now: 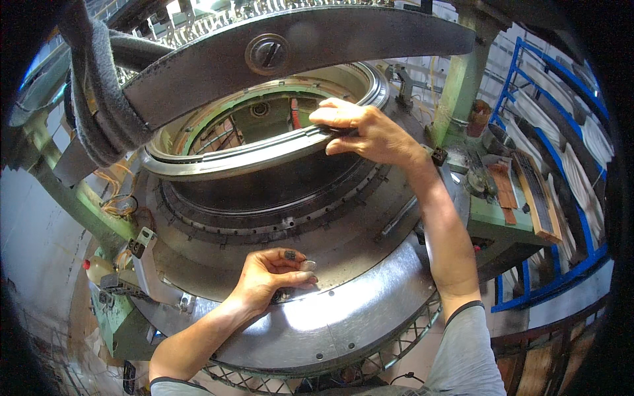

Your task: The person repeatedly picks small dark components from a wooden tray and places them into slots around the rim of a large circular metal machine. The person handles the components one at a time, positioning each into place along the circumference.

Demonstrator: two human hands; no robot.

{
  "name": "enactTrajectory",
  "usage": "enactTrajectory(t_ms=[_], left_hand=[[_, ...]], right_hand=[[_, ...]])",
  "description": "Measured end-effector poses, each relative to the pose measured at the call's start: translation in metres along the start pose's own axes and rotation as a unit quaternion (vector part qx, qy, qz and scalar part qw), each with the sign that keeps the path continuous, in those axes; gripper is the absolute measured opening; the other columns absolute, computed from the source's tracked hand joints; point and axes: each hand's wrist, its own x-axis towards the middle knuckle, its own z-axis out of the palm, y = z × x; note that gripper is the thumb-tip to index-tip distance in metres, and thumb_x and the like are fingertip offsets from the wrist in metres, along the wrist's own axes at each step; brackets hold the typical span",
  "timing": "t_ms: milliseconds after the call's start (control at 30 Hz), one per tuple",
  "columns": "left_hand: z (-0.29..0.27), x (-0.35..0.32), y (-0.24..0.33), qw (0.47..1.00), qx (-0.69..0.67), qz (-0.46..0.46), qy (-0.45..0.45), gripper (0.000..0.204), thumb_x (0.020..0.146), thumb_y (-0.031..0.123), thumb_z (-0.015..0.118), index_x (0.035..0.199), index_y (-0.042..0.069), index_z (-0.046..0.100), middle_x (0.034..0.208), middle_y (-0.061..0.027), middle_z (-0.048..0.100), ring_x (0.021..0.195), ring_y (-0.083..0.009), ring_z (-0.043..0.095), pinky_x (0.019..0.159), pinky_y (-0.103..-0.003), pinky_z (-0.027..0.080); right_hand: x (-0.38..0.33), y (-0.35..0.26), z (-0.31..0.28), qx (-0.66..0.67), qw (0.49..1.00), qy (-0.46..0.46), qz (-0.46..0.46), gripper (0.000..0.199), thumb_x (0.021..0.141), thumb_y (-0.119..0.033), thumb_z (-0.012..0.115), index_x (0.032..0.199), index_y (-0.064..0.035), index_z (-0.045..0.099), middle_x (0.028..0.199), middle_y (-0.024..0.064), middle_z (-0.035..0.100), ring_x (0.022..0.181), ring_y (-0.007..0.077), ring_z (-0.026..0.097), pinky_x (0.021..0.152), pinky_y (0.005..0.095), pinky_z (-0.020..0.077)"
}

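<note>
The right hand [370, 135] rests on the raised metal ring [264, 153] of a large circular machine. Its fingers [337, 117] lie flat across the top of the rim and the thumb tucks below the edge, so the ring is pinched between them at its right-hand arc. The ring tilts, its far side lifted toward the dark curved plate [297, 49] overhead, and its long axis runs left to right across the view.

The left hand [271, 277] sits lower, on the broad grey machine bed [370, 310]. Its fingers are curled inward, with a small pale metal piece [308, 265] held at the tips between thumb and forefinger. The piece points to the right; its exact shape is hard to make out at this size, possibly a small flat part.

A round emblem [267, 54] sits at the middle of the dark plate. A white plastic bottle with a red cap [98, 269] stands at the lower left, beside the green frame [86, 211]. Blue racking [561, 198] stands on the right.
</note>
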Motion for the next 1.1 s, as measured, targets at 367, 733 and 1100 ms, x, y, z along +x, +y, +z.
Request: enactTrajectory(t_ms=[367, 733, 1100], left_hand=[[-0.001, 0.001, -0.003, 1.0, -0.013, -0.002, 0.009, 0.031, 0.086, -0.004, 0.082, 0.114, -0.005, 0.069, 0.105, -0.0209, 0.076, 0.097, -0.0301, 0.078, 0.088, -0.042, 0.068], [-0.002, 0.001, -0.001, 1.0, 0.004, -0.016, 0.006, 0.033, 0.086, -0.004, 0.082, 0.116, -0.006, 0.069, 0.107, -0.0215, 0.076, 0.099, -0.0298, 0.078, 0.089, -0.041, 0.068], [-0.003, 0.001, -0.006, 1.0, -0.013, 0.005, -0.003, 0.032, 0.086, -0.005, 0.082, 0.115, -0.006, 0.069, 0.106, -0.0198, 0.076, 0.095, -0.029, 0.079, 0.088, -0.041, 0.068]], right_hand=[[-0.002, 0.006, -0.01, -0.002, 0.995, -0.059, 0.086, 0.051, 0.085, -0.025, 0.084, 0.129, -0.0044, 0.07, 0.123, 0.0159, 0.071, 0.114, 0.0338, 0.069, 0.098, 0.04, 0.0545], [0.033, 0.012, -0.016, 0.06, 0.972, -0.109, 0.198, 0.026, 0.091, -0.021, 0.082, 0.111, -0.0055, 0.082, 0.099, 0.0086, 0.082, 0.085, 0.0144, 0.072, 0.082, 0.0323, 0.0573], [0.045, -0.002, -0.001, 0.023, 0.987, -0.091, 0.131, 0.023, 0.087, -0.026, 0.083, 0.102, -0.0084, 0.084, 0.094, 0.0134, 0.081, 0.086, 0.0213, 0.078, 0.082, 0.0355, 0.0589]])
